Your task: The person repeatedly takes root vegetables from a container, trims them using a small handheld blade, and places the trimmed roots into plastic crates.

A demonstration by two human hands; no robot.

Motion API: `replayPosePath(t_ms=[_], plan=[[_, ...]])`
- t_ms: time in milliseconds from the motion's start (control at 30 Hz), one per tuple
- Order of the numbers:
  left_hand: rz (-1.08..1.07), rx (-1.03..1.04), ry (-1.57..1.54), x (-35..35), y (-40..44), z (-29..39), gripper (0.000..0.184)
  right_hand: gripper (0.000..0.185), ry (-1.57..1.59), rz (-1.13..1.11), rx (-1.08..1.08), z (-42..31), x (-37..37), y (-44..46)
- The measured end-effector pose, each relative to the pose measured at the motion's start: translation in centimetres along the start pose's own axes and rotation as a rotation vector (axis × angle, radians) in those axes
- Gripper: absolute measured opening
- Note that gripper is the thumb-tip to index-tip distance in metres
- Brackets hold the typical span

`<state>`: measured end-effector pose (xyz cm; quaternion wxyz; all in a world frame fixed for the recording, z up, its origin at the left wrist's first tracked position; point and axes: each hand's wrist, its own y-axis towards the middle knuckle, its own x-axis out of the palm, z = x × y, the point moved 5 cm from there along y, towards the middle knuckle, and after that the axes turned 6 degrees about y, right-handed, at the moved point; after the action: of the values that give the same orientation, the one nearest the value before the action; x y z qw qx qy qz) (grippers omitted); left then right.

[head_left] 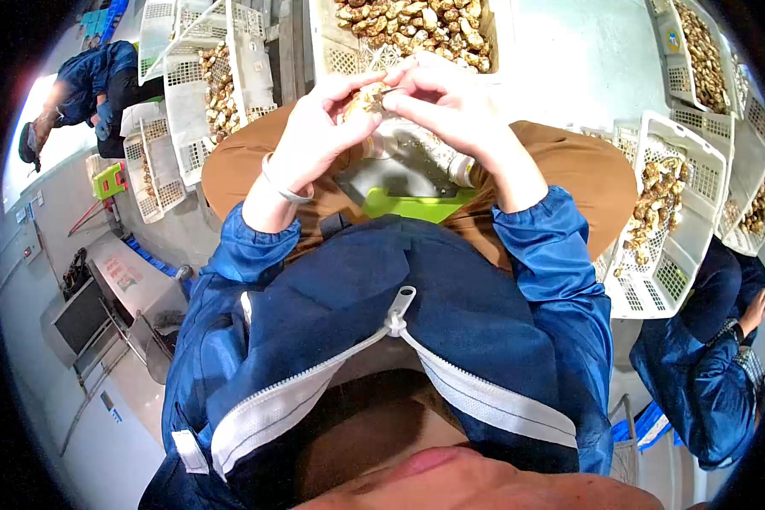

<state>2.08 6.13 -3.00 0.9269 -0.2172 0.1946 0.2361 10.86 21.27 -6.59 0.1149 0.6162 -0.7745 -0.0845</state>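
Observation:
Above my lap I hold a rough, brownish-white oyster (365,102) between both hands. My left hand (319,127) is closed around its left side, with thumb and fingers gripping the shell. My right hand (446,102) is closed at the oyster's right side, thumb and fingertips pinched against it. A thin dark edge shows by the right fingertips; I cannot tell whether it is a tool or part of the shell. Just beyond my hands stands a white crate (495,51) heaped with oysters (429,30).
White perforated baskets with oysters stand at the left (183,102) and right (697,183). A grey seat with a lime-green edge (421,206) lies between my knees. One co-worker (85,85) is at the far left, another (705,357) at the lower right.

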Motion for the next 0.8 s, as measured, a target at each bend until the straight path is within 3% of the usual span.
replayPosePath(t_ms=[33, 133, 167, 267, 300, 400, 433, 533, 567, 667, 800], plan=[[0.001, -0.067, -0.221, 0.4, -0.3, 0.0, 0.047, 0.013, 0.277, 0.011, 0.282, 0.6, 0.0, -0.6], [-0.013, -0.084, -0.295, 0.4, -0.2, 0.8, 0.047, 0.012, 0.289, 0.047, 0.387, -0.3, -0.8, -0.6], [0.006, -0.093, -0.292, 0.5, -0.2, 0.3, 0.047, 0.012, 0.374, 0.055, 0.353, 0.2, -0.4, -0.7], [0.021, 0.008, -0.186, 0.4, -0.2, 0.4, 0.048, 0.014, 0.126, 0.049, 0.162, 1.1, 0.3, -0.6], [0.009, 0.058, 0.109, 0.0, 0.0, 1.1, 0.048, 0.016, 0.231, 0.061, 0.155, 1.1, 0.1, -0.3], [0.015, 0.095, 0.114, -0.4, 0.1, 0.4, 0.047, 0.016, 0.377, 0.085, 0.347, 0.9, -0.3, -0.4], [0.056, 0.034, -0.031, 0.0, -0.2, 0.6, 0.048, 0.014, 0.242, 0.078, 0.379, 0.5, -0.5, -0.5], [0.119, 0.156, 0.170, -0.1, -0.3, 0.4, 0.049, 0.012, 0.410, 0.066, 0.254, 1.4, 0.9, -0.5], [0.102, 0.136, 0.273, -0.3, -0.3, 0.3, 0.050, 0.012, 0.254, 0.058, 0.210, 1.4, 0.6, -0.6], [0.091, 0.191, 0.154, -0.2, -0.5, 0.8, 0.049, 0.010, 0.407, 0.069, 0.498, 0.3, -0.5, -0.6], [0.088, 0.212, 0.185, -0.5, -0.4, 1.3, 0.045, 0.012, 0.456, 0.043, 0.326, 1.1, 0.4, -0.2]])
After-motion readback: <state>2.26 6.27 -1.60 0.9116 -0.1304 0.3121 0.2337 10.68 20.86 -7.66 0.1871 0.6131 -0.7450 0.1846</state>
